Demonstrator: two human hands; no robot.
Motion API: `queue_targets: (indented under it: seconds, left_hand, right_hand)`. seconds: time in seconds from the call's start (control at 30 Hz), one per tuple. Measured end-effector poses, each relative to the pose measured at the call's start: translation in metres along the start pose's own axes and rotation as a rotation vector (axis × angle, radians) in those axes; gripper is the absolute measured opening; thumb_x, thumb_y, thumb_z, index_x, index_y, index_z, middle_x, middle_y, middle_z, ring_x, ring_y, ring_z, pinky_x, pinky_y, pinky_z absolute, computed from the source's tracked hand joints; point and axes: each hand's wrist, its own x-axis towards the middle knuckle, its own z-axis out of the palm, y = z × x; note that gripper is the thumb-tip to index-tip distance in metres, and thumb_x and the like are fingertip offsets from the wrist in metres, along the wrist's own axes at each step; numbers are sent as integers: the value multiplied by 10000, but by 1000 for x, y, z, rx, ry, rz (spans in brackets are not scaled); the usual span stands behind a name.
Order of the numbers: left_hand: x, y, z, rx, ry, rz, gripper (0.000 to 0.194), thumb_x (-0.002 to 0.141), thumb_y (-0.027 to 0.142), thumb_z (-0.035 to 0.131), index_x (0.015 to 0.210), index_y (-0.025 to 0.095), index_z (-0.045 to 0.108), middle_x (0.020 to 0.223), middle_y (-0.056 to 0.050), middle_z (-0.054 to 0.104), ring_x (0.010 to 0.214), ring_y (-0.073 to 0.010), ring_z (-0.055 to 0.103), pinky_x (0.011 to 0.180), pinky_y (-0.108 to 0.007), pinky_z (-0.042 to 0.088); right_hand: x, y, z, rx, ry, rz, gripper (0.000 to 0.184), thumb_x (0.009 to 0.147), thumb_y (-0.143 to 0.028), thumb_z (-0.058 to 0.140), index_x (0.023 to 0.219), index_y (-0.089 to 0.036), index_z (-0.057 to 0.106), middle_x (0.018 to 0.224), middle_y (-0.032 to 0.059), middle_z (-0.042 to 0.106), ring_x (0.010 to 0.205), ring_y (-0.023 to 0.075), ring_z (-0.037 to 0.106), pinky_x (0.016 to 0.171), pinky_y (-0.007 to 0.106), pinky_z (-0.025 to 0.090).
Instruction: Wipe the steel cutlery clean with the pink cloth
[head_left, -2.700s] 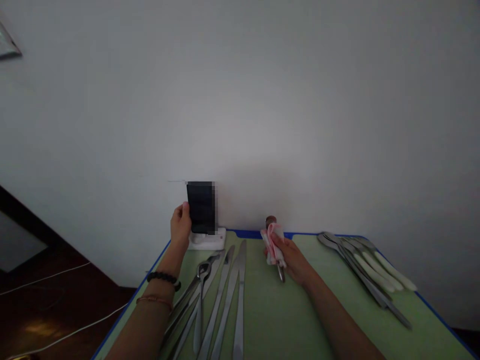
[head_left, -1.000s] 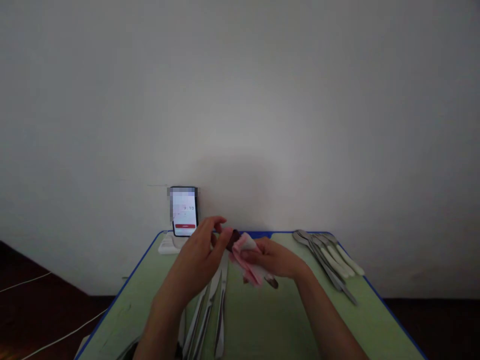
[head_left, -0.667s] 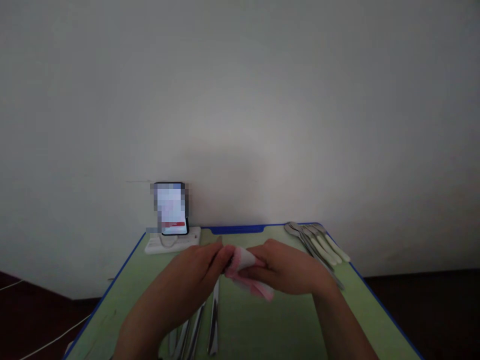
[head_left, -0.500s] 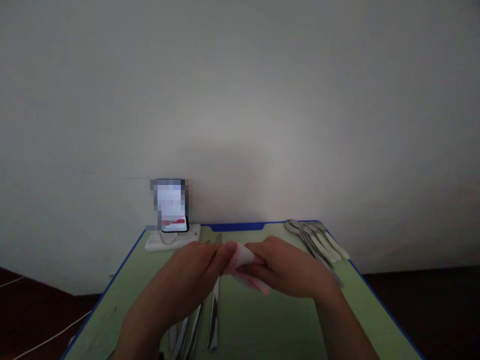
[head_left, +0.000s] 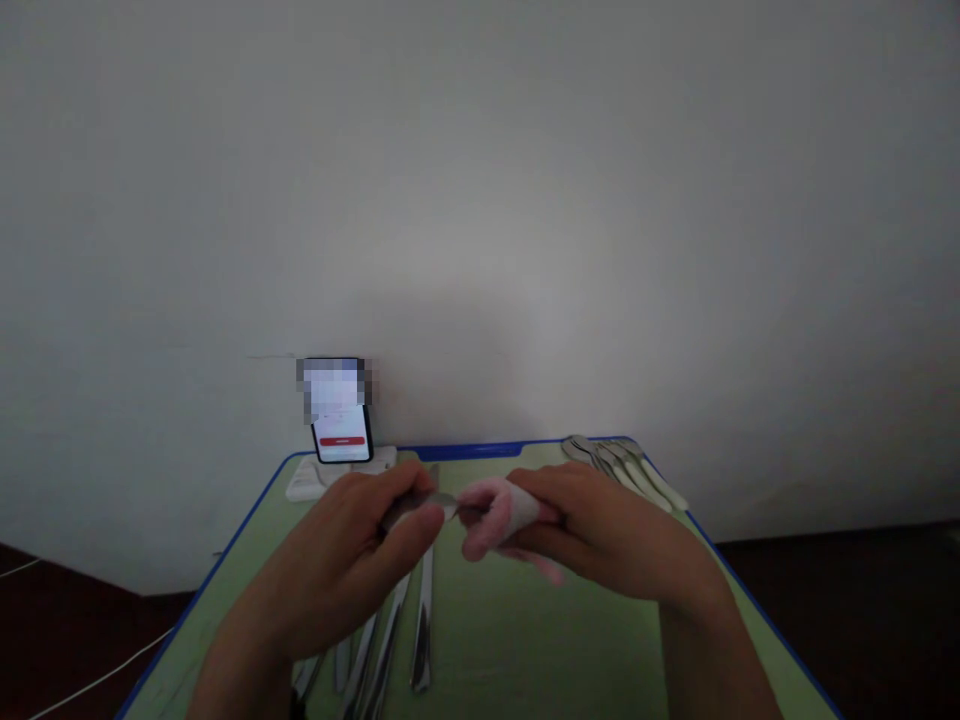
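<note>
Above the middle of the table, my left hand [head_left: 364, 545] grips a metal spoon [head_left: 442, 499] by its bowl end, the thumb pressed on it. The spoon's neck runs rightward into a folded pink-and-white cloth [head_left: 496, 520]. My right hand [head_left: 581, 525] is closed on that cloth, which wraps around the handle; the rest of the handle is hidden. A loose corner of the cloth hangs below the right fingers. Under and beside my left hand lie several metal knives or handles [head_left: 422, 625], partly covered by the hand and forearm.
A phone [head_left: 343, 425] leans upright on a white power strip or similar block [head_left: 304, 482] at the back left. Several spoons and forks [head_left: 637, 475], some with cream handles, lie fanned at the back right. The green tabletop [head_left: 540, 650] has a blue edge, with a wall behind.
My hands have moved apart, left hand leftward and right hand with the cloth rightward. Part of the spoon now shows between them.
</note>
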Motion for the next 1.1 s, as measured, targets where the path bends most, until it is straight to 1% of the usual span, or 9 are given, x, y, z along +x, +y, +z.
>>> queue_targets:
  seconds: [0.1, 0.23, 0.37, 0.5, 0.63, 0.8, 0.9, 1.0, 1.1]
  left_hand:
    - [-5, -1, -1, -15, 80, 92, 314, 860, 417, 355, 772, 229, 591, 550, 24, 556, 519, -147, 518, 507, -244, 376]
    - [-6, 7, 0, 14, 69, 186, 217, 801, 346, 448, 845, 243, 634, 605, 12, 620, 540, -150, 558, 535, -238, 434]
    - [-2, 16, 3, 23, 18, 229, 170, 763, 303, 496, 810, 252, 651, 625, 5, 644, 561, -148, 581, 543, -223, 460]
    - [0, 14, 4, 64, 83, 276, 143, 760, 295, 511, 743, 245, 644, 560, 16, 615, 511, -135, 560, 529, -221, 453]
    - [0, 0, 2, 119, 196, 265, 205, 779, 340, 499, 667, 215, 616, 531, 4, 595, 492, -135, 553, 513, -230, 435]
    - [-3, -10, 2, 67, 303, 189, 203, 781, 347, 495, 694, 207, 614, 522, 18, 585, 456, -118, 530, 489, -221, 405]
    - [-1, -8, 4, 19, 311, 132, 222, 783, 353, 482, 688, 197, 608, 529, 20, 584, 448, -108, 514, 468, -213, 386]
    - [2, -7, 6, 0, 308, 112, 237, 789, 358, 468, 703, 190, 612, 533, 19, 583, 459, -109, 516, 472, -208, 388]
    - [5, -8, 6, 22, 275, 156, 226, 789, 351, 478, 722, 189, 622, 560, 18, 602, 463, -105, 522, 478, -203, 398]
  right_hand:
    - [-6, -1, -6, 60, -12, -7, 262, 896, -362, 478, 1046, -198, 615, 886, 22, 670, 767, 137, 586, 690, 230, 381]
    - [-4, -2, -7, 20, -12, -24, 214, 881, -360, 499, 903, -184, 618, 769, 6, 640, 683, 123, 552, 620, 223, 357]
    - [-2, -3, -5, -8, 3, -98, 220, 878, -365, 506, 794, -174, 575, 705, -8, 600, 640, 104, 515, 591, 216, 333]
    - [0, -3, -4, 37, 2, -124, 193, 881, -334, 506, 812, -173, 587, 680, -20, 581, 614, 94, 500, 585, 208, 337]
    - [-1, 0, -4, 104, -62, -42, 237, 897, -350, 469, 990, -173, 598, 764, -1, 628, 643, 105, 527, 591, 209, 361]
    - [-5, 1, -3, 106, 16, 95, 386, 830, -415, 564, 1138, -184, 545, 924, 36, 650, 778, 149, 575, 654, 225, 392]
    - [-4, -3, -2, 126, 58, 47, 334, 906, -418, 428, 1118, -194, 556, 961, 41, 648, 807, 147, 579, 689, 232, 397]
    - [-2, -8, 1, 123, 78, -9, 364, 958, -395, 285, 1062, -207, 579, 946, 28, 647, 808, 133, 576, 704, 231, 390]
    - [2, -13, 4, 30, 72, 23, 367, 939, -440, 337, 936, -194, 609, 862, 28, 646, 760, 137, 567, 673, 232, 379]
